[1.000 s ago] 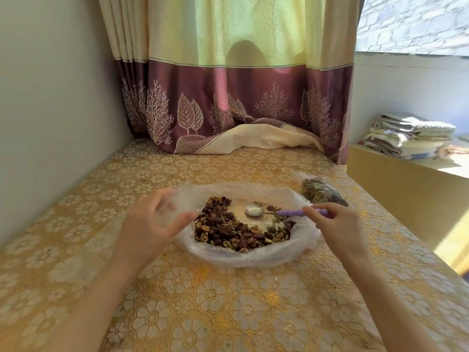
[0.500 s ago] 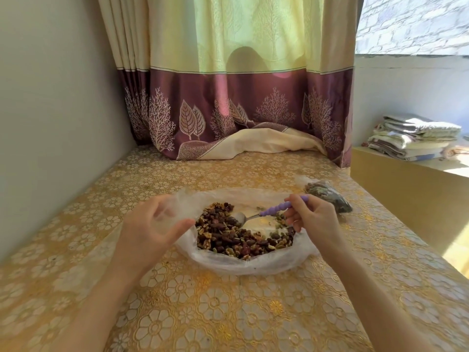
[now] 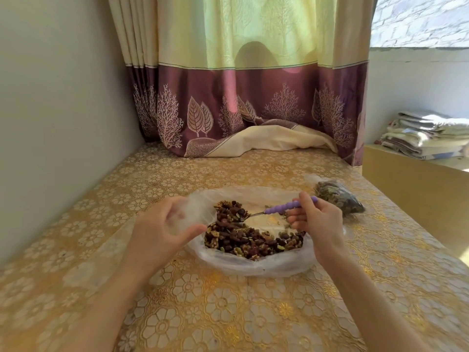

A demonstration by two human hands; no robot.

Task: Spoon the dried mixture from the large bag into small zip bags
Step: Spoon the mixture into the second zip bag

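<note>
While our right hand fingers clamp the purple spoon digging into the dried mixture in the large bag on the desk, we scoop shallow, keep it level, and lift toward the small zip bag pinched in our left hand.

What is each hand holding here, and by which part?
The right hand holds the spoon by its purple handle, bowl dipped in the dried mixture. The left hand pinches a small clear zip bag near its edge.
</note>
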